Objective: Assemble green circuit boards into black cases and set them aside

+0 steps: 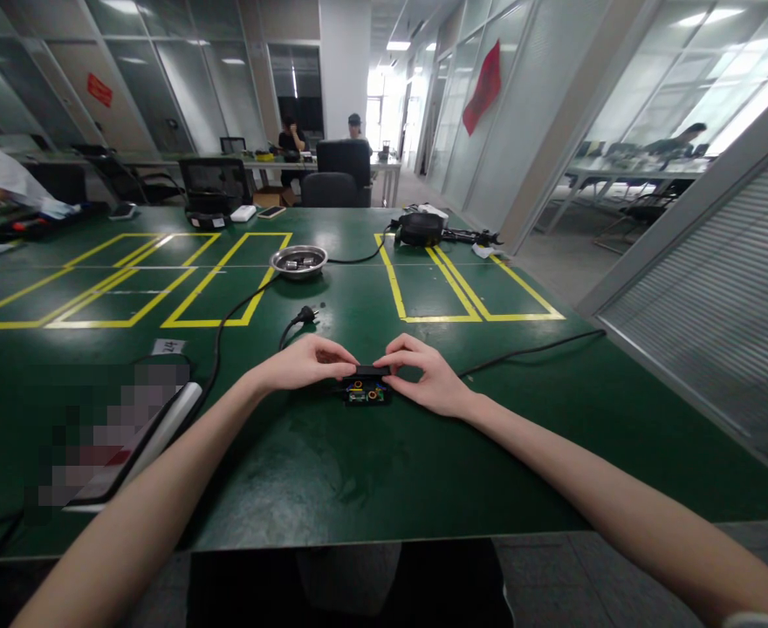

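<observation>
In the head view, a small open black power adapter case [346,402] lies on the green table with its circuit board [366,394] showing copper-wound coils. Along the far side of the case, a black cover [373,371] is held on edge between my two hands. My left hand [298,362] pinches its left end with thumb and fingers. At the other end, my right hand [428,377] does the same. Whether the cover touches the case is hard to tell. A black mains plug [305,316] rests beyond my left hand, its cord passing behind that hand.
Farther back stands a round metal dish [298,262] holding small metal parts. A black cable [534,349] runs off rightward. On the left lies a white-edged object [161,445], partly blurred out. Yellow tape [436,319] marks the table. Other people sit at the back and far left.
</observation>
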Action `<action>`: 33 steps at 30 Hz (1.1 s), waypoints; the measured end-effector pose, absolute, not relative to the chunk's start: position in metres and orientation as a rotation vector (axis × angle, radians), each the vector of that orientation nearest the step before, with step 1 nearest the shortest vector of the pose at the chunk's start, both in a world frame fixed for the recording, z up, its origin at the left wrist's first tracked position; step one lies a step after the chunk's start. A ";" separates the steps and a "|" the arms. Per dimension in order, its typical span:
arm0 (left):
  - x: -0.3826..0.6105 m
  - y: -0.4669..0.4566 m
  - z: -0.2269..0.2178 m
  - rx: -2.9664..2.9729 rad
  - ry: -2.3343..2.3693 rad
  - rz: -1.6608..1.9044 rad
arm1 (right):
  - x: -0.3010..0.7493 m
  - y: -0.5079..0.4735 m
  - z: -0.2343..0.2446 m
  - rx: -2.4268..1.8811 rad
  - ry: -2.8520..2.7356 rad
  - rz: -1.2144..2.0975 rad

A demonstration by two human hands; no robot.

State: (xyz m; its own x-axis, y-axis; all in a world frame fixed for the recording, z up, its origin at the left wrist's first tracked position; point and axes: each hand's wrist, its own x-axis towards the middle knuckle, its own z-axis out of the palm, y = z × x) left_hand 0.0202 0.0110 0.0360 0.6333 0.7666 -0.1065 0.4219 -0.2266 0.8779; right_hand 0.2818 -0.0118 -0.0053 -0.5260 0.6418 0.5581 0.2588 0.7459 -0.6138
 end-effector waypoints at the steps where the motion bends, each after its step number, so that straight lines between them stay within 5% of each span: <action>1: 0.020 0.011 0.035 1.838 0.936 0.432 | 0.282 -0.012 -0.005 -0.656 -2.123 0.610; 12: 0.020 0.010 0.034 1.774 0.908 0.429 | 0.286 -0.009 -0.006 -0.717 -2.117 0.919; 33: 0.024 0.006 0.033 1.913 0.924 0.332 | 0.287 -0.010 -0.006 -0.662 -2.368 0.663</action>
